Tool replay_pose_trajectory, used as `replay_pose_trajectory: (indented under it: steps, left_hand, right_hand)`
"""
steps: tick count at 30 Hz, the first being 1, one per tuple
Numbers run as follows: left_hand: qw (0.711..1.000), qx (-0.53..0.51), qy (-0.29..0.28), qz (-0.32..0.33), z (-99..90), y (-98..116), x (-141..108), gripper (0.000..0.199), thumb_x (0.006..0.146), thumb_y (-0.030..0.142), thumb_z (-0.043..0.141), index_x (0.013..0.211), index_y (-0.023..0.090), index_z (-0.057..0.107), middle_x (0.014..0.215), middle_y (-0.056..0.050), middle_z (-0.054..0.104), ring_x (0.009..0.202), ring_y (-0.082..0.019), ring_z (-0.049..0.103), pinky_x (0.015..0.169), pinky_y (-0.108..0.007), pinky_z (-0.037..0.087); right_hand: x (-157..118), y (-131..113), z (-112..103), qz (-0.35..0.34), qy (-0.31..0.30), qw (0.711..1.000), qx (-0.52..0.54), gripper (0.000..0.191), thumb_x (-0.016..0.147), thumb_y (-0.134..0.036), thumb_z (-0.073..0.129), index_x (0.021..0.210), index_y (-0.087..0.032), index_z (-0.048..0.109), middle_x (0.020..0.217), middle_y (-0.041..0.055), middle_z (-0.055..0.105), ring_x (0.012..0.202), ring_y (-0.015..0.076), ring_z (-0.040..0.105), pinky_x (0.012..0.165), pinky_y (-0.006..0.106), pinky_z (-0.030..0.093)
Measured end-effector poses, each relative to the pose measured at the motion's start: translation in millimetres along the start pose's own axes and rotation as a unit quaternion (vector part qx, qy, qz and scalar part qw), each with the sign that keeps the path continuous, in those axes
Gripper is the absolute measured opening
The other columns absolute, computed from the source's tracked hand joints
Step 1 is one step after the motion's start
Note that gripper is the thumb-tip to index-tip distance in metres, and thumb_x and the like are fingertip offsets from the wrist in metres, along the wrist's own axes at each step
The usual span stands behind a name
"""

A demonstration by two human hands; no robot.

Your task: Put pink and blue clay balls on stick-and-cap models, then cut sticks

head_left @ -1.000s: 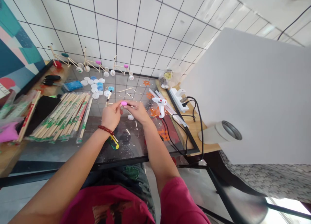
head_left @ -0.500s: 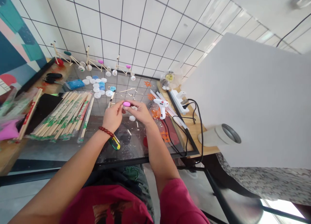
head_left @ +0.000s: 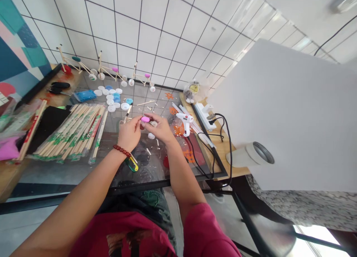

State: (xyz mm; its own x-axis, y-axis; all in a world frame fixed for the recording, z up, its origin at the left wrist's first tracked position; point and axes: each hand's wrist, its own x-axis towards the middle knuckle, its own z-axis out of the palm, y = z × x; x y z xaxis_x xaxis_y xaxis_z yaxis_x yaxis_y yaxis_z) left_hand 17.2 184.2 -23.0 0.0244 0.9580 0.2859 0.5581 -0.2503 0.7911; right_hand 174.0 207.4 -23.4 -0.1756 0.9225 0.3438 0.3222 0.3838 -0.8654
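Observation:
A small pink oval of what looks like modelling clay (head_left: 145, 119) is pinched between the fingertips of both hands, above the middle of the glass tabletop. My left hand (head_left: 129, 133), with a beaded bracelet at its wrist, holds its left end. At the other end, the fingers and thumb of my right hand (head_left: 161, 129) are closed on it. Just beyond the left hand, a dark-tipped stick piece (head_left: 128, 110) is partly hidden by that hand. White caps (head_left: 151, 135) lie beside and partly under the right hand. A yellow-handled cutter (head_left: 134, 165) rests below the left wrist.
Three stick bicycles with cap wheels (head_left: 134, 76) stand along the tiled wall. White and blue caps (head_left: 111, 100) lie left of centre, near bagged chopsticks (head_left: 75, 130). A white glue gun (head_left: 185, 123), its cable and a power strip (head_left: 205, 115) are on the right.
The pink clay oval stays between both hands, with only a slight shift of the right fingers. The whole view has moved very little.

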Motion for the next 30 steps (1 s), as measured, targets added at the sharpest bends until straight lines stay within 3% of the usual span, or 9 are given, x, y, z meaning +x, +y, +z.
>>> replay_pose_trajectory:
  steps: [2, 8, 14, 22, 30]
  left_hand:
    - [1.0, -0.007, 0.001, -0.003, 0.1, -0.3, 0.0, 0.039, 0.096, 0.025, 0.045, 0.123, 0.017, 0.071, 0.079, -0.006, 0.077, 0.069, -0.021, 0.07, 0.073, -0.032, 0.053]
    - [1.0, -0.028, 0.005, -0.011, 0.9, -2.2, 0.5, 0.037, 0.096, 0.024, 0.045, 0.122, 0.017, 0.071, 0.08, -0.006, 0.077, 0.066, -0.019, 0.069, 0.071, -0.031, 0.053]
    - [1.0, -0.027, -0.011, -0.011, 1.5, -1.6, 0.6, 0.036, 0.096, 0.023, 0.044, 0.119, 0.017, 0.071, 0.079, -0.006, 0.077, 0.062, -0.019, 0.066, 0.064, -0.03, 0.051]
    - [0.999, -0.034, -0.007, -0.001, 2.4, -0.9, -1.8, 0.039, 0.095, 0.024, 0.046, 0.127, 0.02, 0.069, 0.082, -0.005, 0.078, 0.069, -0.02, 0.07, 0.068, -0.03, 0.052]
    - [0.999, -0.047, -0.008, -0.001, 2.5, -1.3, -2.9, 0.039, 0.096, 0.029, 0.047, 0.126, 0.019, 0.07, 0.081, -0.006, 0.078, 0.069, -0.02, 0.07, 0.066, -0.03, 0.052]
  right_hand:
    - [-0.2, -0.1, -2.6, 0.001, 0.004, 1.0, 0.016, 0.048, 0.075, -0.034, 0.077, 0.12, -0.018, 0.071, 0.108, 0.007, 0.077, 0.099, 0.0191, 0.071, 0.097, 0.034, 0.054]
    - [0.5, -1.3, -3.9, -0.002, 0.006, 1.0, 0.015, 0.032, 0.08, -0.041, 0.072, 0.102, -0.019, 0.076, 0.098, 0.0043, 0.077, 0.091, 0.0174, 0.069, 0.093, 0.033, 0.054]
    - [0.8, -4.1, -1.0, -0.003, 0.002, 1.0, 0.004, 0.028, 0.082, -0.039, 0.068, 0.097, -0.017, 0.075, 0.09, 0.0031, 0.074, 0.085, 0.016, 0.066, 0.086, 0.03, 0.053]
    - [-0.1, -8.3, -0.8, 0.004, -0.005, 1.0, 0.004, 0.027, 0.082, -0.039, 0.067, 0.095, -0.017, 0.074, 0.086, 0.0015, 0.074, 0.083, 0.0156, 0.065, 0.085, 0.029, 0.053]
    - [-0.1, -2.2, -7.9, 0.019, -0.007, 1.0, 0.023, 0.038, 0.077, -0.039, 0.075, 0.109, -0.017, 0.076, 0.097, 0.0046, 0.078, 0.09, 0.0185, 0.07, 0.091, 0.034, 0.054]
